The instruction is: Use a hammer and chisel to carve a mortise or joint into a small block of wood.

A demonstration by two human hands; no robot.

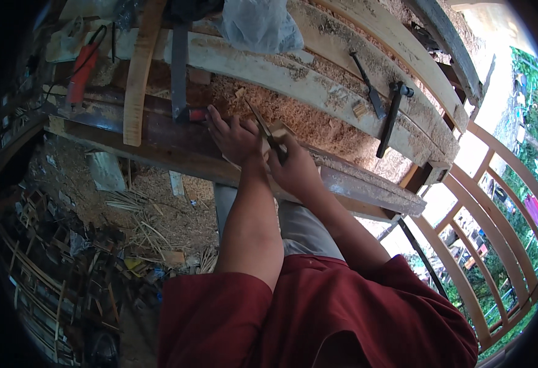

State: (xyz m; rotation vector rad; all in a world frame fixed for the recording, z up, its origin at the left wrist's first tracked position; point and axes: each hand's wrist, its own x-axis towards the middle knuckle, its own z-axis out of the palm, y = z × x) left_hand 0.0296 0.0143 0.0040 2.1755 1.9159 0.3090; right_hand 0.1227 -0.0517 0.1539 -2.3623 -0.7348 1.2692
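Note:
My left hand (237,140) lies over the edge of the brown beam (152,122), fingers stretched out and slightly apart, with the index fingertip by the red-and-black end (196,115) of a flat grey metal strip (180,70). Close beside it, my right hand (296,168) is closed round a slim tool (258,118) with a narrow pointed blade that slants up and left; its exact kind is unclear. A small pale wood block (279,130) shows between the hands, partly hidden by the fingers. What lies under my left palm is hidden.
A hammer (391,119) and a chisel-like tool (368,86) rest on the planks at right. A red power tool (82,73), a curved wood strip (141,73) and a plastic bag (261,26) lie farther left. Wood shavings (220,92) fill the gap. Slatted wooden frames (496,184) stand at right.

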